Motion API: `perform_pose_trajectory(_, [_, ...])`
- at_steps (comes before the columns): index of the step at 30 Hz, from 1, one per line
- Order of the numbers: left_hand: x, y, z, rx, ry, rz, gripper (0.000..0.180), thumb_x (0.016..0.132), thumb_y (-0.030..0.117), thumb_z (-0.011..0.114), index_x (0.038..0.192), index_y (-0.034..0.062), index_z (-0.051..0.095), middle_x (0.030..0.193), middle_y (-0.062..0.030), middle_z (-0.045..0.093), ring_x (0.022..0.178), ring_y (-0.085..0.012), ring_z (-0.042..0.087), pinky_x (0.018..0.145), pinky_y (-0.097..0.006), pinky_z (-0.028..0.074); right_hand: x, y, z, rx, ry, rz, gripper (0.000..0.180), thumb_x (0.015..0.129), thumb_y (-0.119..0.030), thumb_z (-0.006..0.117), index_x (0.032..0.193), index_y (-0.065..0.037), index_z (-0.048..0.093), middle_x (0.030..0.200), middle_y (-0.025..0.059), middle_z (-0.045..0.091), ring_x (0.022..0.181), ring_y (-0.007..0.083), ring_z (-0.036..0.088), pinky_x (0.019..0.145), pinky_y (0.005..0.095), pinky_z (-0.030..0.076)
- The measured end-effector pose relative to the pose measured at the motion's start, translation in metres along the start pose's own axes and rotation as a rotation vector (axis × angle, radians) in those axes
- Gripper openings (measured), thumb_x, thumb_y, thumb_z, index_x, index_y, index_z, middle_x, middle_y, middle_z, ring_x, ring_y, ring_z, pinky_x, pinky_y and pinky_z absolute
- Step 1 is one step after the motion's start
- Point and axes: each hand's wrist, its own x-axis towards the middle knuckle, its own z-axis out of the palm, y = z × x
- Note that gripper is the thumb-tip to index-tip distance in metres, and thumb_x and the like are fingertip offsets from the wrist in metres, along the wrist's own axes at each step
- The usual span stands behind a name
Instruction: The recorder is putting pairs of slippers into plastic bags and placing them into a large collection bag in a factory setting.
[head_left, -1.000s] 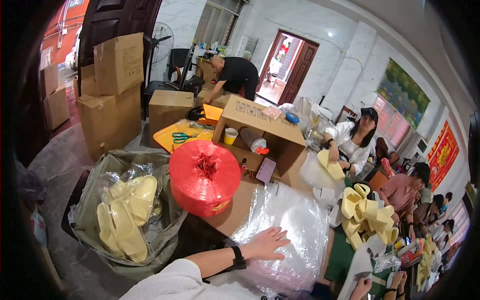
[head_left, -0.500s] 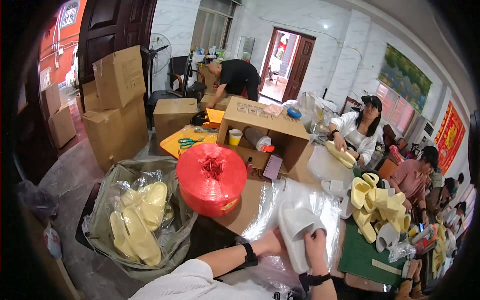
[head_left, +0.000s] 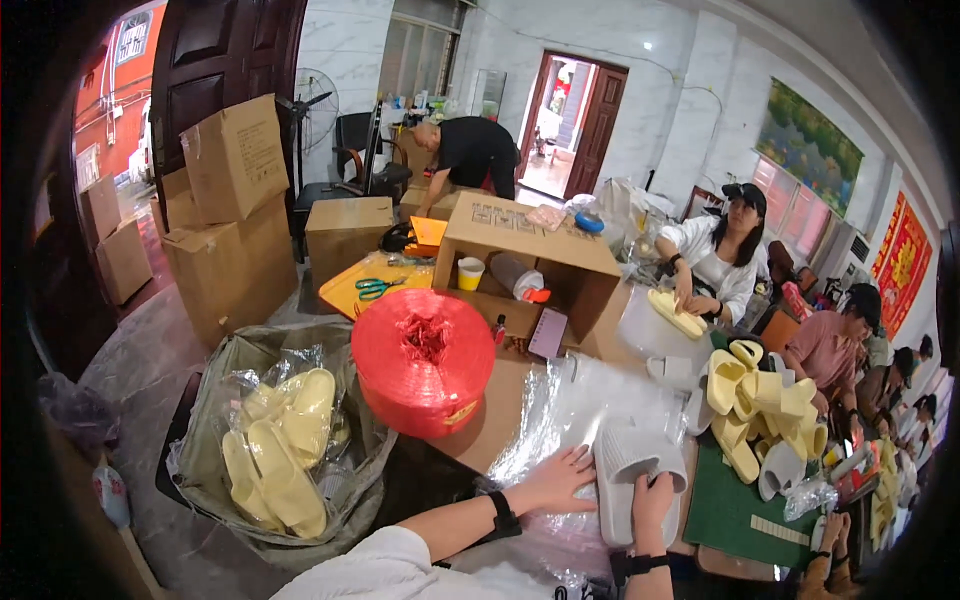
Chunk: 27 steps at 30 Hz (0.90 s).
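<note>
A light grey slipper (head_left: 638,447) lies toe away from me on a stack of clear plastic bags (head_left: 545,415). My right hand (head_left: 652,508) grips it, with the fingers tucked into the opening under its strap. To the left of the slipper, my left hand (head_left: 553,484) rests on the plastic with its fingers stretched out, holding nothing. Its fingertips are close to the slipper's left edge. Both wrists wear black bands.
A big red roll of plastic twine (head_left: 423,365) stands left of the bags. Beyond is an open carton (head_left: 530,230). Bagged yellow slippers (head_left: 285,460) fill a sack at left. Loose slippers (head_left: 760,405) pile on a green mat (head_left: 735,500) at right, where co-workers sit.
The grey slipper has shifted right and now lies flatter on the bags. My left hand has come away from it and spread on the plastic. A co-worker's hands moved on a yellow slipper.
</note>
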Motion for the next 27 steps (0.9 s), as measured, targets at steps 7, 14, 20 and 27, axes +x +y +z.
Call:
perform_pose_trajectory(7, [-0.002, -0.003, -0.003, 0.038, 0.022, -0.006, 0.077, 0.089, 0.061, 0.049, 0.141, 0.0051, 0.046, 0.15, -0.022, 0.038, 0.141, -0.0404, 0.029, 0.118, -0.047, 0.02, 0.003, -0.016, -0.002, -0.004, 0.001, 0.016, 0.03, 0.085, -0.02, 0.063, 0.092, 0.008, 0.055, 0.093, 0.0291, 0.058, 0.09, 0.0481, 0.056, 0.08, 0.0528, 0.044])
perform_pose_trajectory(14, [-0.009, -0.006, 0.004, 0.061, -0.024, -0.008, 0.077, 0.091, 0.063, 0.045, 0.144, 0.0063, 0.042, 0.152, -0.0232, 0.034, 0.142, -0.0421, 0.027, 0.118, -0.048, 0.019, 0.001, -0.023, -0.007, 0.017, -0.081, 0.107, 0.026, 0.085, -0.017, 0.063, 0.095, 0.005, 0.055, 0.099, 0.0287, 0.059, 0.097, 0.0473, 0.055, 0.083, 0.0525, 0.043])
perform_pose_trajectory(20, [-0.004, 0.005, -0.003, 0.05, -0.079, 0.016, 0.077, 0.092, 0.064, 0.043, 0.146, 0.0095, 0.039, 0.155, -0.0214, 0.029, 0.143, -0.0415, 0.026, 0.118, -0.048, 0.018, 0.008, 0.02, -0.02, 0.128, 0.074, 0.098, 0.027, 0.085, -0.017, 0.063, 0.091, 0.007, 0.054, 0.087, 0.0269, 0.057, 0.081, 0.0457, 0.054, 0.075, 0.0492, 0.042])
perform_pose_trajectory(27, [0.012, 0.002, -0.017, 0.039, -0.223, -0.01, 0.078, 0.087, 0.058, 0.056, 0.146, 0.0088, 0.04, 0.154, -0.0238, 0.029, 0.143, -0.0417, 0.026, 0.118, -0.048, 0.02, -0.005, 0.024, -0.083, 0.359, 0.024, 0.301, 0.031, 0.095, -0.02, 0.061, 0.091, 0.01, 0.051, 0.083, 0.0156, 0.052, 0.076, 0.025, 0.047, 0.069, 0.038, 0.04])
